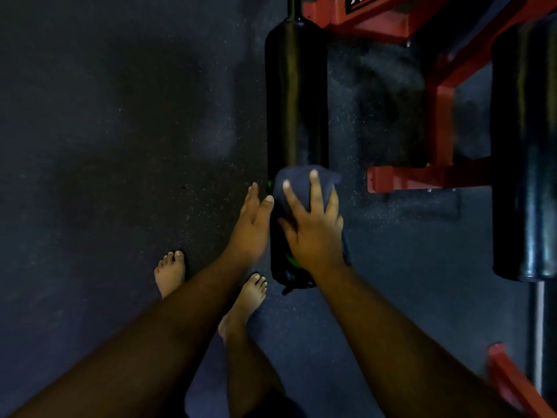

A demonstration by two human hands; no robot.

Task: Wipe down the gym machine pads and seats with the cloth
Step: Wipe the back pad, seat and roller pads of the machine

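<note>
A: Where's your cloth?

B: The dark blue cloth (301,182) is draped over the near end of the black roller pad (297,95). Your right hand (313,227) presses it down, fingers (315,184) spread apart and flat on the fabric, not pinching it. Your left hand (253,224) lies along the pad's left side, fingers together and straight, bracing the pad and gripping nothing.

A: How will it handle?

B: The cloth looks soft, light and limp, so it will likely bunch and slide under your palm. Keep the palm on its middle and let the fabric wrap round the curve. The pad looks like smooth vinyl over foam, a bit slick and giving, and may turn on its bar, so steady it with the left hand. Something green (291,259) shows under your right wrist; you can't tell what it is.

A: What's around?

B: A second black roller pad (524,152) stands well apart to the right. The red frame (428,176) runs between the two, near your right hand, so watch your knuckles on wide strokes. A metal bar (294,6) leaves the pad's far end. Your bare feet (170,273) are on the dark rubber floor (120,116), one just beside the pad's near end.
</note>
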